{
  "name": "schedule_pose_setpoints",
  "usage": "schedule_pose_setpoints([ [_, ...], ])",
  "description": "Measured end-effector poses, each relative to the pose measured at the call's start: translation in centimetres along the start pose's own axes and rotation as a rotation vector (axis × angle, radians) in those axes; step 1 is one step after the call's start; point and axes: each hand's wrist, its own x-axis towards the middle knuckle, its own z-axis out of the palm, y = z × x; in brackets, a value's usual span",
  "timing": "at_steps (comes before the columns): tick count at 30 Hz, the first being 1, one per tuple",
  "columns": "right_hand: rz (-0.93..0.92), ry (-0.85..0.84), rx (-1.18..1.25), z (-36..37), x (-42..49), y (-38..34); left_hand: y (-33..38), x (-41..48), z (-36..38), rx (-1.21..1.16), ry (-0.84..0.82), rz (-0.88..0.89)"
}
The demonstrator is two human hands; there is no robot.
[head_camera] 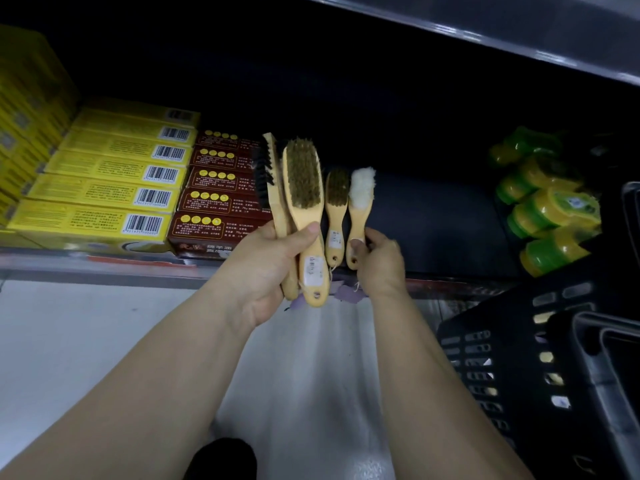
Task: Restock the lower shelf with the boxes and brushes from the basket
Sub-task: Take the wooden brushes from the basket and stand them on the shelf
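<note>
My left hand (277, 265) grips two wooden brushes by their handles: a large one with brown bristles (303, 188) and a black-bristled one (268, 178) behind it. My right hand (379, 261) pinches the handle of a small white-wool brush (360, 206) at the lower shelf's front edge. A small brown-bristled brush (336, 209) lies on the shelf between the two. Yellow boxes (114, 188) and dark red boxes (218, 199) lie in rows on the lower shelf (433, 216) at the left. The black basket (519, 358) stands at the lower right.
Green and yellow capped containers (547, 209) are stacked on the shelf at the right. The upper shelf edge (485, 32) overhangs. A clear shelf rail (86, 268) runs along the front. Pale floor (69, 341) lies below.
</note>
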Motion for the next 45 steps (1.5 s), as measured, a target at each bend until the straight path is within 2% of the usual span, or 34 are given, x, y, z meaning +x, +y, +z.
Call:
schedule_pose_setpoints([
  [3,-0.072,0.103,-0.055,-0.5,-1.4,-0.4,-0.2,0.2,-0.2,0.013,0.051,-0.020],
  [5,-0.163,0.122,0.083,-1.2,-2.9,-0.9,-0.2,0.5,-0.2,0.028,0.085,-0.025],
  [7,-0.195,-0.125,0.341,-2.1,-4.8,-1.8,-0.1,0.7,0.0,0.026,0.093,-0.011],
  [9,-0.211,-0.386,0.438,-2.8,-6.2,-2.2,-0.1,0.8,0.2,0.008,0.084,0.005],
  [11,-0.223,-0.447,0.450,-3.1,-6.5,-2.0,-0.2,0.8,0.5,0.039,0.088,0.010],
  [14,-0.169,-0.327,0.535,-3.6,-5.7,-1.3,-0.2,1.0,0.9,0.129,0.144,0.036],
  [17,-0.042,-0.053,0.604,-4.2,-3.7,0.2,-0.3,1.2,0.7,0.205,0.197,0.061],
  [19,0.034,0.092,0.514,-4.3,-2.1,1.2,-0.6,1.4,0.4,0.266,0.193,0.070],
  [24,0.064,0.119,0.262,-3.0,0.7,2.2,-1.4,1.5,0.1,0.416,0.114,0.055],
  [29,0.019,0.125,0.131,-1.9,0.9,2.1,-1.8,1.4,0.0,0.424,0.020,0.097],
  [33,-0.011,0.122,-0.017,-2.1,0.5,2.4,-1.9,1.7,0.3,0.445,0.048,0.157],
  [36,-0.149,0.231,0.079,-2.9,-1.6,1.7,-1.7,2.4,0.7,0.466,0.079,0.208],
  [37,-0.198,0.177,0.194,-3.2,-2.5,1.3,-1.6,2.7,0.9,0.479,0.082,0.219],
  [39,-0.219,-0.110,0.409,-3.7,-4.3,0.2,-1.3,3.3,1.6,0.482,0.063,0.245],
  [41,-0.226,-0.361,0.493,-4.1,-5.5,-0.2,-1.0,3.7,2.3,0.456,0.010,0.273],
  [43,-0.236,-0.372,0.528,-4.6,-5.6,0.2,-1.0,4.2,3.1,0.491,-0.040,0.293],
  [45,-0.159,-0.265,0.595,-5.1,-5.2,1.1,-1.6,4.8,3.8,0.559,-0.072,0.309],
])
